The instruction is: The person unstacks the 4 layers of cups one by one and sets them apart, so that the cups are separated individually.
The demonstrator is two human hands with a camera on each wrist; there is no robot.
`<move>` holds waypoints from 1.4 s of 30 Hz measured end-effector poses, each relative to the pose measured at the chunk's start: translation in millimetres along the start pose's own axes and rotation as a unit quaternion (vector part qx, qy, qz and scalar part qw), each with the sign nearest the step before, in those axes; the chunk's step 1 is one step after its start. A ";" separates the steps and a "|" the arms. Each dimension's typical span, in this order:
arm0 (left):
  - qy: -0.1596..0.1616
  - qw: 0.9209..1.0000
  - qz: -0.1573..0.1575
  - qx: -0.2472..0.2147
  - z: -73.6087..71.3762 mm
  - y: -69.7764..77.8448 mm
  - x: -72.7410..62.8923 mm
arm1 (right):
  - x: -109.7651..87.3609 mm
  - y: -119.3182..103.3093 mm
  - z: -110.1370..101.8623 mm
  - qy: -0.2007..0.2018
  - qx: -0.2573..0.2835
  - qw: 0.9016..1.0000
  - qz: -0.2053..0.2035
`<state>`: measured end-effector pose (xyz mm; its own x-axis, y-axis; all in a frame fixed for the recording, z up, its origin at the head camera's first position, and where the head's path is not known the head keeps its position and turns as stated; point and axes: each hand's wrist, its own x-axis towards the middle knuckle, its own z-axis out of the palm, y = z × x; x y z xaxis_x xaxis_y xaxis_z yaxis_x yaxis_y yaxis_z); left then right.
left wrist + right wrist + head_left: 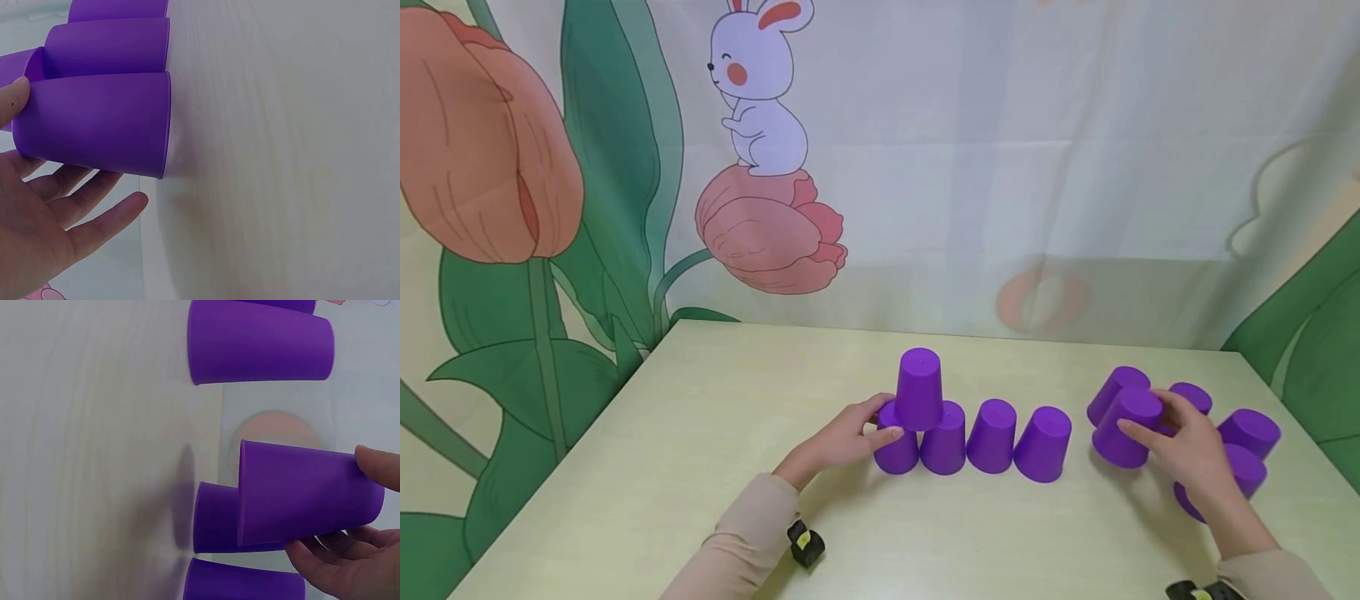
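Purple cups stand upside down in a row, the leftmost cup [897,457] beside my left hand [842,437]. One stacked cup [919,390] sits upside down across the tops of the two leftmost. In the left wrist view, my thumb [14,103] touches the leftmost cup near its top edge, while the other fingers lie fairly straight along its far side. My right hand [1195,450] grips another upside-down cup [1123,433] between thumb and fingers. That held cup [306,494] is off the table, in front of other cups.
Two more row cups [992,437] [1043,446] stand to the right in the line. Several loose cups [1250,432] cluster around the right hand, partly hidden by it. A printed curtain [910,208] hangs behind the pale table [700,467].
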<state>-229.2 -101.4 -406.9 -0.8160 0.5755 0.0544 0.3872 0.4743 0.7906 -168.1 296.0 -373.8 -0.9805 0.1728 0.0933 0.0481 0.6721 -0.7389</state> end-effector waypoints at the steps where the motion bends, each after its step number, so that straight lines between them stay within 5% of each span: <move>1: 0.000 1.000 -0.001 0.000 0.0 0.4 -0.3 | 0.9 1.5 0.9 -0.004 -0.005 1.000 0.001; 23: 0.000 1.000 -0.010 0.002 0.0 3.4 -2.1 | 5.7 4.6 7.1 -0.004 -0.009 1.000 -0.016; 29: 0.002 1.000 -0.010 0.003 0.0 2.3 -1.5 | 1.3 -7.6 0.1 0.010 -0.019 0.999 -0.031; 42: 0.001 1.000 -0.004 -0.001 0.3 0.2 -1.0 | -14.1 -50.7 -4.9 -0.025 -0.002 0.998 -0.065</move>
<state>-228.2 -101.7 -407.0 -0.8200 0.5703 0.0490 0.3798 0.4781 0.7919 -155.8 263.0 -334.4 -0.9869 0.0473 0.1542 -0.0794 0.6897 -0.7197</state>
